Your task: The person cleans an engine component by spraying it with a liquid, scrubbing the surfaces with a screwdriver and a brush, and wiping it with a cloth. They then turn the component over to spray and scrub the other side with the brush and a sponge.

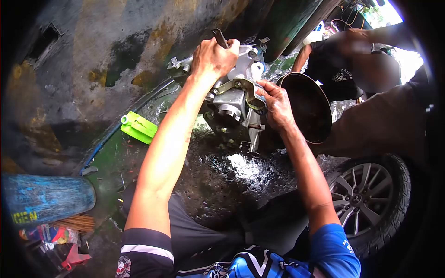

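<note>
A greyish metal mechanical assembly, like a gearbox or engine part with a cast housing, sits on the wet floor in front of me. My left hand is closed at its upper side, around a dark bar-like tool whose end sticks up past the fingers. The tool's other end is hidden. On the assembly's right side, my right hand has its thumb and fingers at the edge of a curved metal bracket, pinching it. A bolt head shows on the bracket.
Right of the assembly stands a large round dark pan. A wheel with tyre lies near my right arm. Leftward are a lime-green bottle, a blue drum and a hose. Another person is at upper right.
</note>
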Demonstrator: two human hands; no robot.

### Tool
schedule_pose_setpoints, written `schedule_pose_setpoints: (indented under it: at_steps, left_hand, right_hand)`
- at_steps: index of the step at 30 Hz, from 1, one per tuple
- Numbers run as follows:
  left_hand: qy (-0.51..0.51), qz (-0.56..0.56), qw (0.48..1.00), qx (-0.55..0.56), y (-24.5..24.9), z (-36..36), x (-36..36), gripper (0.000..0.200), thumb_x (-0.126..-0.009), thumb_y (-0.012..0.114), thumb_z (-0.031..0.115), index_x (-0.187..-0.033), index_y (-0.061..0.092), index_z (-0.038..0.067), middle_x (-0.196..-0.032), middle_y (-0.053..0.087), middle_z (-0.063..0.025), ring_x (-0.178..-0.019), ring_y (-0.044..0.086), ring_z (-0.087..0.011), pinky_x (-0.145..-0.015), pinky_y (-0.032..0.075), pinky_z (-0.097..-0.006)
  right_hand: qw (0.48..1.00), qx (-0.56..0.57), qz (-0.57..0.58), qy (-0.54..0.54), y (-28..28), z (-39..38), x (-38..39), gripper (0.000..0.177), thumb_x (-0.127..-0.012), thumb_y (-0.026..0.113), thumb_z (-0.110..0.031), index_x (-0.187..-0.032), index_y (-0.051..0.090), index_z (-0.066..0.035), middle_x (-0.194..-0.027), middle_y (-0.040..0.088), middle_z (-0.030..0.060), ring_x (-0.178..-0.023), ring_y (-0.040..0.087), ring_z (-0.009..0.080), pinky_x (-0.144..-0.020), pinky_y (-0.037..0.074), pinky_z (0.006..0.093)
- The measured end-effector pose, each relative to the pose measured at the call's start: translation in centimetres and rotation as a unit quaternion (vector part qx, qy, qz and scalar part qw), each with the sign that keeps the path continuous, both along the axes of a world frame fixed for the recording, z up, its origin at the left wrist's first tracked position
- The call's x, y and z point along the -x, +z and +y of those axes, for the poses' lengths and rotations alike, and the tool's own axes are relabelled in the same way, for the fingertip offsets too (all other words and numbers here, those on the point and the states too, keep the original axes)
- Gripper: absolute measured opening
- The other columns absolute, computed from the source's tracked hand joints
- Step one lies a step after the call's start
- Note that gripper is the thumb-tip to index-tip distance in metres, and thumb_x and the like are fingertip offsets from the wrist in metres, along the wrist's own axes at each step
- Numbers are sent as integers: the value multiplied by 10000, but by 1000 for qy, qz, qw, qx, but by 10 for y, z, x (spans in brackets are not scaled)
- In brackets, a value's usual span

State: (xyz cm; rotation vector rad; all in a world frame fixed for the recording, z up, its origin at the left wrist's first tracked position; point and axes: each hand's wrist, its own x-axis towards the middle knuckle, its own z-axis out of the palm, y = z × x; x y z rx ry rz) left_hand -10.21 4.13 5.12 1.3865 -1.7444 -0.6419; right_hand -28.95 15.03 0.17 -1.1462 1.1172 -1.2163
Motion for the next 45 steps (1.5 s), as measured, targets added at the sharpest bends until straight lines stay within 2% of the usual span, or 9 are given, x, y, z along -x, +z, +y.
schedule_pose_setpoints:
  at_steps: [4, 8, 12, 15, 22, 33, 35, 39, 45]
  left_hand:
    - [12, -10, 1000, -11, -1, 1, 1, 467, -909, 495, 425, -902, 722, 17, -894, 684, -305, -956, 658, -494, -847, 522, -525]
    - [-4, -9, 1000, -15, 2, 6, 2, 489, -912, 478, 444, -914, 731, 26, -908, 686, -312, -962, 658, -501, -864, 523, -532]
    - [-14, -24, 999, -22, 4, 2, -1, 505, -910, 467, 458, -912, 736, 31, -893, 692, -305, -956, 666, -501, -867, 531, -526]
    - [-31, -16, 999, -8, 8, 7, 5, 501, -909, 464, 458, -908, 740, 41, -879, 696, -294, -952, 673, -486, -864, 531, -527]
    - [-21, -28, 999, 11, -1, -2, 14, 511, -900, 470, 459, -855, 740, 27, -859, 694, -293, -945, 676, -482, -858, 530, -529]
    - [-53, -38, 998, 14, 13, 18, 13, 535, -899, 516, 471, -931, 764, -2, -930, 716, -287, -956, 705, -454, -908, 553, -499]
    - [-51, -30, 998, 18, 15, 21, 12, 529, -900, 525, 478, -924, 767, 8, -927, 720, -274, -942, 715, -430, -907, 558, -486]
    - [-60, -21, 998, 23, 17, 26, 14, 516, -892, 539, 471, -900, 773, 11, -923, 728, -256, -933, 725, -402, -910, 560, -454]
    - [-74, -16, 996, 56, 13, 31, 24, 479, -893, 541, 456, -908, 773, 37, -914, 725, -257, -931, 714, -421, -916, 555, -477]
  right_hand:
    - [995, -73, -62, -6, -7, 18, 12, 230, -963, 679, -99, -1165, 694, 11, -983, 710, 23, -891, 624, 76, -824, 496, 237]
    - [975, 77, 31, -205, -8, 38, 23, 218, -973, 676, -126, -1158, 678, -10, -1016, 696, 16, -949, 601, 86, -868, 472, 238]
    - [871, 276, 318, -253, 60, 47, -32, 225, -974, 675, -130, -1177, 678, -31, -1084, 706, 94, -977, 666, 179, -893, 517, 312]
    - [687, 411, 580, -153, 57, 32, -46, 292, -849, 759, -85, -1131, 689, -55, -978, 675, 72, -932, 645, 248, -839, 522, 364]
    - [543, 336, 765, -83, 41, 59, -53, 416, -788, 640, -170, -1183, 656, -41, -1226, 588, 96, -1263, 467, 286, -946, 392, 484]
    - [495, 305, 813, 40, 68, 55, -55, 408, -788, 641, -110, -1185, 651, -18, -1106, 584, 109, -1096, 526, 274, -887, 458, 411]
    - [495, 322, 807, 18, 67, 63, -56, 299, -789, 612, -143, -1051, 652, -4, -1063, 580, 134, -1074, 538, 279, -907, 450, 404]
    - [494, 267, 827, -36, 59, 77, -66, 325, -774, 601, -93, -1075, 605, 31, -995, 553, 158, -978, 544, 309, -839, 469, 394]
    - [650, 275, 696, -134, 52, 98, -59, 364, -755, 549, 98, -1108, 596, 19, -1004, 561, 194, -937, 543, 376, -838, 467, 469]
